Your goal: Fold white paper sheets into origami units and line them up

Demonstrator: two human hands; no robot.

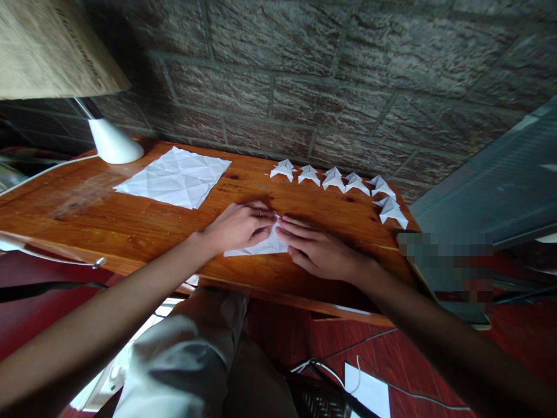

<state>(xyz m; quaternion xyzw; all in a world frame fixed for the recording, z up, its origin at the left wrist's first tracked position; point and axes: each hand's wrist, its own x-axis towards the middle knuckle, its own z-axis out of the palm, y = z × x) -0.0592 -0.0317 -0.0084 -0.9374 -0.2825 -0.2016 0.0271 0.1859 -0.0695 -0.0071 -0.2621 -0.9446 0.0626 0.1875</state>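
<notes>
A white sheet of folded paper lies near the front edge of the wooden desk, partly covered by both hands. My left hand, with a ring on one finger, curls its fingers over the paper's upper left side. From the right, my right hand presses close-set fingers on the same paper. The fingertips of both meet near its top point. Under the hands, the exact folds are hidden. Several small folded paper pieces stand in a row along the back right of the desk.
Creased white paper sheets lie at the left of the desk. Behind them is a lamp with a white base and cord. A stone-patterned wall borders the back. Cables and a white paper are on the floor.
</notes>
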